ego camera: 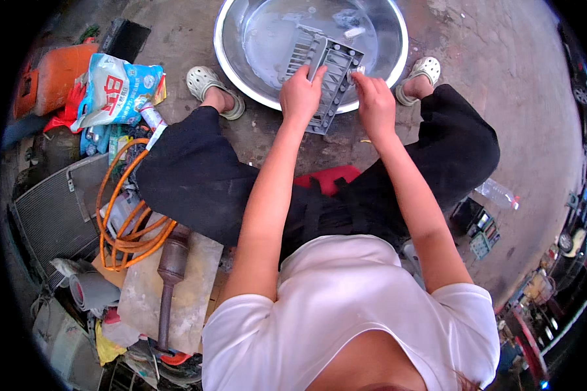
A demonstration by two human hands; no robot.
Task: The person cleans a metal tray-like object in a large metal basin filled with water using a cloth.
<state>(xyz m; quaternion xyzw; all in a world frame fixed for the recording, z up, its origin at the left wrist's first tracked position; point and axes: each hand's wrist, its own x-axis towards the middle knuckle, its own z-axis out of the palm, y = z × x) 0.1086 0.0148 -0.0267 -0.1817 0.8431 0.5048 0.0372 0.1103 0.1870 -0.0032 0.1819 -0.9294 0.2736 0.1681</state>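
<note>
Over the near rim of a large metal basin (223, 63) with cloudy water, my left hand (301, 93) grips a grey ribbed plastic panel (333, 73) by its raised bar. The panel is tilted, its lower end reaching past the rim towards me. At the panel's right edge, my right hand (375, 100) pinches a small pale item (357, 71), too small to identify; it appears to touch the panel. A white piece (354, 32) and a clear, crumpled-looking thing (347, 18) lie in the basin beyond the panel.
Left of my leg are a blue and white bag (120, 93), an orange container (61, 73), a coiled orange hose (105, 220), a finned radiator (54, 210) and a dark metal part (172, 264) on a board. A plastic bottle (498, 193) lies at right. Parked vehicles (582, 93) stand far right.
</note>
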